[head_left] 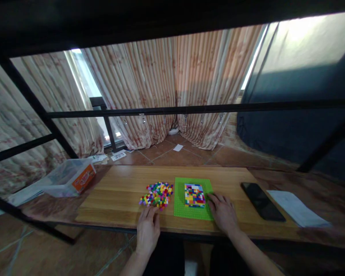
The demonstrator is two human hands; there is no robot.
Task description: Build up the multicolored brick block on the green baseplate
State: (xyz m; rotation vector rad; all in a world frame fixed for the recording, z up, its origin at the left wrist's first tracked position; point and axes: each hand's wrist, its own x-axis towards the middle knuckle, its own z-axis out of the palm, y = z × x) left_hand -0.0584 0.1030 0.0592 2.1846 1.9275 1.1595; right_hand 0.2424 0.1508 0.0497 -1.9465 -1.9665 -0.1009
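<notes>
On the wooden table lies a loose pile of small multicoloured building bricks (158,193). My left hand (148,227) is at the pile's near edge, fingers loosely bent toward the bricks and the thumb a little apart; no held brick shows. To the right of the pile is a green studded baseplate (179,203). A block of tightly packed coloured bricks (194,195) stands on it, with white, yellow, red and blue pieces on top. My right hand (222,211) rests at the baseplate's right edge, fingers slightly spread, their tips beside the brick block.
A black phone (261,201) and white papers (297,209) lie on the right. A clear plastic box (64,178) with an orange label stands left of the wooden board (115,191). Dark metal bars (172,111) cross beyond and above the table, before patterned curtains (149,84).
</notes>
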